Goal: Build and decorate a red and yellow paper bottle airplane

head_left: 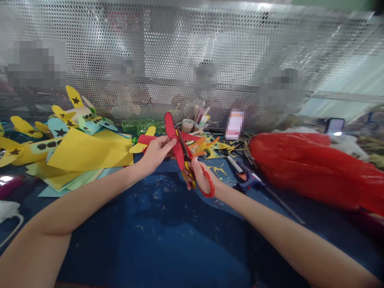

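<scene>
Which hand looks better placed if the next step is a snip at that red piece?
Probably the right hand: it holds the scissors, their blades close beside the red piece. The left hand is occupied pinching that piece, so it seems better suited to steadying.

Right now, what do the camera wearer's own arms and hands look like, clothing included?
The left arm and right arm are bare, no sleeve showing within the frame. The left hand and right hand are ungloved; no watch or bracelet shows. Dark polish or a mark seems to cover the right thumbnail.
</scene>
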Tool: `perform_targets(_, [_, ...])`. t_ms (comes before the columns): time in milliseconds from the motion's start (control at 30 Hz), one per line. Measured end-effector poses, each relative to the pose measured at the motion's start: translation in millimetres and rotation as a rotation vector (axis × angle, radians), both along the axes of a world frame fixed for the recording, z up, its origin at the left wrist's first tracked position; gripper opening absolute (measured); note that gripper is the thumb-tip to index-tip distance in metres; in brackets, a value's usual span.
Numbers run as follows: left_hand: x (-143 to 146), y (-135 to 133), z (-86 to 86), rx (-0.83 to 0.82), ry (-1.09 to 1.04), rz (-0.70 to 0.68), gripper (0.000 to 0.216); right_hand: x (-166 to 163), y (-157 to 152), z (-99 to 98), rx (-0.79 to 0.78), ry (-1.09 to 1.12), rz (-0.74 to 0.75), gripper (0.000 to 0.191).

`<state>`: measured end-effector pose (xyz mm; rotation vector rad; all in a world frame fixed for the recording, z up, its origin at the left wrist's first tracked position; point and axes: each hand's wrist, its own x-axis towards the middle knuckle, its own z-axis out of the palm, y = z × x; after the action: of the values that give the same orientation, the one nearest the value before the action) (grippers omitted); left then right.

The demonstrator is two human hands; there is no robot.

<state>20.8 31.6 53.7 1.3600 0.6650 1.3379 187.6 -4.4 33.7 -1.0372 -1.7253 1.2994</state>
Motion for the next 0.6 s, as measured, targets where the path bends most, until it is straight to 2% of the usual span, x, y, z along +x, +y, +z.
perform_targets(300, [3.1, -3.3, -2.3, -0.01, -0.066, -0.007, 0.027, -0.7, -1.6, 0.0, 0.014, -0.007, -0.016, 0.065])
perform_targets(600, [0.9, -1.3, 1.8, -0.023, -0.025, 0.014, 0.022, -0.5, -2.3, -1.2, 0.026, 0.01, -0.029, 0.065])
